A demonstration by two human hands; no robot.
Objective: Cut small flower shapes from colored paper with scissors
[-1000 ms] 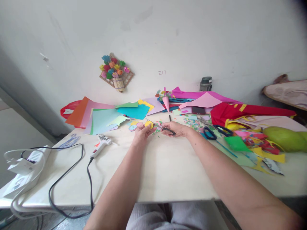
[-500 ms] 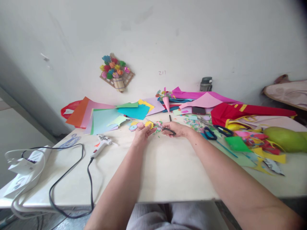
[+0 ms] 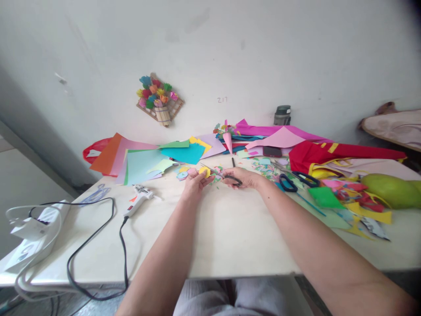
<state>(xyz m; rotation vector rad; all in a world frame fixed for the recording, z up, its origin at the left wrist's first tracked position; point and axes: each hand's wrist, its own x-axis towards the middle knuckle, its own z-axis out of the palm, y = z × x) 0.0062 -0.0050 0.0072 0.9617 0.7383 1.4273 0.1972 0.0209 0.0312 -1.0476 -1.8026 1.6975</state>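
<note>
Between the fingers of my left hand [image 3: 194,183] is a small yellow paper piece [image 3: 205,171], its lower part hidden by the fingertips. My right hand [image 3: 242,177] is closed round the black handles of a pair of scissors [image 3: 232,180]. The blades point left and lie at the yellow paper's edge. Cut paper shapes [image 3: 183,174] in blue, pink and yellow lie just left of my left hand. Tiny paper scraps [image 3: 217,170] are scattered between and beyond both hands.
A glue gun [image 3: 140,202] with a black cord lies left, near a power strip [image 3: 39,232]. Coloured sheets [image 3: 144,164] line the back. Right are larger scissors [image 3: 288,183], a green fruit [image 3: 388,191] and paper offcuts [image 3: 365,213]. A pink paper cone [image 3: 228,142] holds small paper flowers.
Both hands stay almost in place. The scissors' handles have shifted slightly in my right hand; the yellow paper remains in my left fingers.
</note>
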